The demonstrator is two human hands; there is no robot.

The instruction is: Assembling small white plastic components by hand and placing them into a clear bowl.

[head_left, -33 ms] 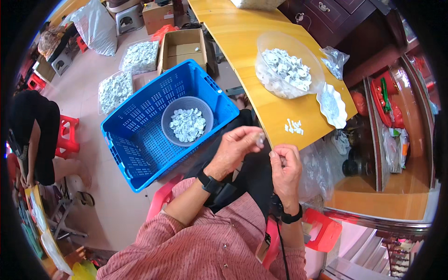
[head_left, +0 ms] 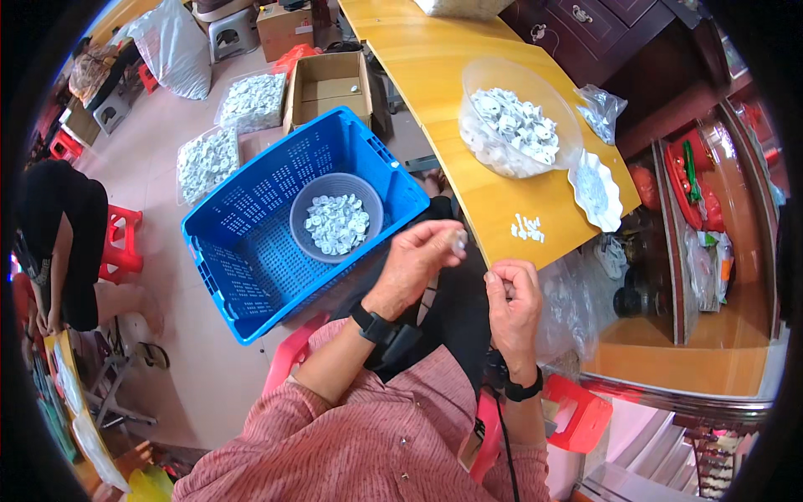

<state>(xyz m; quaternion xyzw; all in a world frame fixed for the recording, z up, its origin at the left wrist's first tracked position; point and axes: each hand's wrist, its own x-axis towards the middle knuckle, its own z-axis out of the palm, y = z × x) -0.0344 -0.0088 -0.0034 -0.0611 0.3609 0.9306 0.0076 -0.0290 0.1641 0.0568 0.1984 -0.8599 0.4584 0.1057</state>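
Over the lap, just off the near corner of the yellow table, L hand has thumb + forefinger pinched on a small pale piece; fingertips cover part of it, so exact shape's hard to make out. R hand is right by that corner, fingers curled, thumb up near forefinger; can't tell if anything's in it. Hands apart, small gap betw.

Blue crate to the left, its near long side close to L hand; grey bowl inside w/ white pcs. On table: clear tub w/ more white parts, lower ones blurry thru the plastic; scalloped dish, contents unclear; little white sticks in a loose cluster nr the edge, strip of yellow wood betw. them & tub.

Print on brown carton at back: too small to read. Person in black, far L, partly lost in lens's dark rim. Clear plastic bag below table, partly hidden by R hand.
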